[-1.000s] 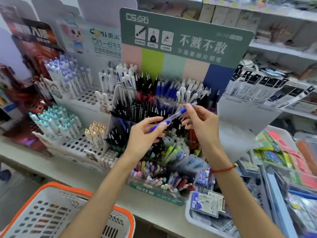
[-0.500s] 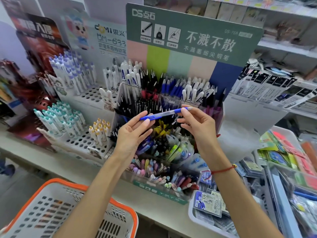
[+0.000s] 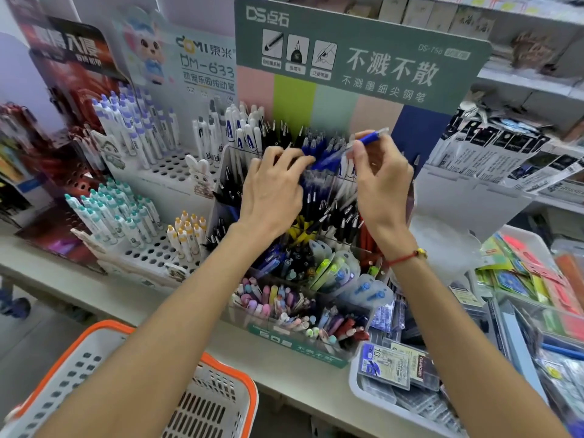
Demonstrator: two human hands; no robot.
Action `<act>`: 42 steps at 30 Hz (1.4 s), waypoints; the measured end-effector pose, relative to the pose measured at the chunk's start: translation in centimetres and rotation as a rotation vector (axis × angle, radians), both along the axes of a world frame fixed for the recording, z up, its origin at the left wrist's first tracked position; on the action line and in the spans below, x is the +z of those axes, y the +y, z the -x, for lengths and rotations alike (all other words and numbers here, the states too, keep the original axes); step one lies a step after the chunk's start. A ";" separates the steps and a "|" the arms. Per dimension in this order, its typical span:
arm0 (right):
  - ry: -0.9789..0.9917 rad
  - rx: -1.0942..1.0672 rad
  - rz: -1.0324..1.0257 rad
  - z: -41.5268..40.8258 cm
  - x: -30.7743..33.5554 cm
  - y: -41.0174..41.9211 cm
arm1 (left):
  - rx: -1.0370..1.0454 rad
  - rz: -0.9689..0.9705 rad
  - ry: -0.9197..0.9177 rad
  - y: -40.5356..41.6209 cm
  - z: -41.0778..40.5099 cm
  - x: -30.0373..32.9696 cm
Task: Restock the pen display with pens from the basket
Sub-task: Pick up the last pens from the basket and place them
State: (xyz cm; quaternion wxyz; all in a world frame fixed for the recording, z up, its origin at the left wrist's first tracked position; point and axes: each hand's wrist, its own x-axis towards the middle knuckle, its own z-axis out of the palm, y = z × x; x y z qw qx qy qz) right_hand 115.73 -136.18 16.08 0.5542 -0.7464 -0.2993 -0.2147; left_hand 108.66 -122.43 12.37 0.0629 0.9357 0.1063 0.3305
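The tiered pen display [image 3: 363, 67] with a green header card stands on the shelf, its rows packed with black, blue, white and pastel pens. My right hand [image 3: 382, 188] pinches a blue pen [image 3: 368, 139] by its upper end, tilted over the back row of blue pens [image 3: 319, 153]. The pen's lower end points down into that row. My left hand [image 3: 271, 191] reaches over the black pens, and its curved fingertips touch the blue pens beside the held pen's lower end. The white basket [image 3: 234, 371] with an orange rim sits at the lower left; its inside is mostly out of view.
White peg racks [image 3: 164, 165] with white, purple-capped and teal-capped pens stand left of the display. A white tray [image 3: 357, 384] of refill packs lies at the lower right, with bins of coloured packets [image 3: 531, 279] beyond it. Hanging packaged items [image 3: 505, 153] fill the right shelf.
Both hands moved up and back, from over the display's middle rows to its back row. The blue pen went from nearly level to tilted with its lower end in the blue row.
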 end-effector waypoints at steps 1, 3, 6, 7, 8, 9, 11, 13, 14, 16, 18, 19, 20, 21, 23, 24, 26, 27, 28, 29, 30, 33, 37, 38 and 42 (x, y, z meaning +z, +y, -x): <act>-0.039 -0.011 0.020 -0.1 0.1 0.3 | 0.007 -0.055 0.018 0.2 -0.4 0.0; -0.106 -0.028 0.055 -0.1 0.5 0.9 | 0.027 -0.149 0.037 0.5 -0.6 -0.1; -0.165 -0.031 0.150 -0.5 1.5 1.4 | 0.038 -0.217 0.055 0.7 -0.4 -0.4; -0.174 -0.021 0.196 -0.7 2.1 1.5 | 0.035 -0.221 0.061 0.6 -0.2 -0.6; -0.181 -0.004 0.247 -1.0 2.8 1.5 | 0.034 -0.218 0.074 0.5 0.0 -1.0; -0.189 0.012 0.293 -1.2 3.5 1.4 | 0.038 -0.214 0.089 0.4 0.2 -1.4; -0.213 0.036 0.324 -1.6 4.6 1.1 | 0.060 -0.194 0.111 0.4 0.5 -2.1; -0.217 0.036 0.253 -1.8 5.1 0.7 | 0.069 -0.147 0.127 0.8 0.8 -2.5; -0.209 0.029 0.207 -1.9 5.1 0.6 | 0.064 -0.134 0.136 1.0 0.8 -2.5; -0.194 -0.006 0.157 -2.0 4.9 0.9 | 0.051 -0.137 0.136 1.2 0.8 -2.3; -0.192 -0.028 0.178 -2.1 4.8 1.5 | 0.046 -0.133 0.124 1.1 0.7 -2.0; -0.194 -0.025 0.213 -2.2 4.8 1.9 | 0.047 -0.125 0.115 1.0 0.6 -1.8; -0.197 -0.021 0.259 -2.3 5.0 2.3 | 0.046 -0.114 0.105 1.0 0.5 -1.7; -0.192 -0.020 0.322 -2.4 5.3 2.7 | 0.044 -0.102 0.098 0.9 0.5 -1.5; -0.157 -0.042 0.509 -3.2 5.8 3.3 | 0.037 -0.081 0.092 0.9 0.4 -1.1; -0.131 -0.055 0.631 -3.7 5.9 3.5 | 0.037 -0.064 0.081 0.8 0.4 -0.9; -0.076 -0.030 0.798 -4.2 5.5 3.9 | 0.053 -0.012 0.054 0.8 0.4 -0.4; -0.053 -0.017 0.823 -4.4 5.2 3.9 | 0.062 0.010 0.049 0.8 0.4 -0.2; -0.038 -0.014 0.823 -4.6 5.0 4.0 | 0.073 0.027 0.044 0.8 0.4 0.0; -0.024 -0.010 0.819 -4.8 5.0 4.3 | 0.082 0.042 0.040 0.9 0.4 0.1; -0.007 0.003 0.823 -4.9 5.0 4.2 | 0.084 0.059 0.042 0.9 0.4 0.3; 0.028 0.081 0.819 -5.2 5.3 4.0 | 0.067 0.081 0.062 0.8 0.3 0.7; 0.010 0.103 0.546 -4.6 5.5 3.4 | 0.046 0.077 0.092 0.7 0.3 0.6; -0.028 0.080 0.536 -4.3 5.6 3.5 | 0.039 0.089 0.098 0.7 0.3 0.5; -0.156 -0.071 0.754 -3.6 5.6 4.6 | 0.034 0.127 0.124 0.4 0.1 0.3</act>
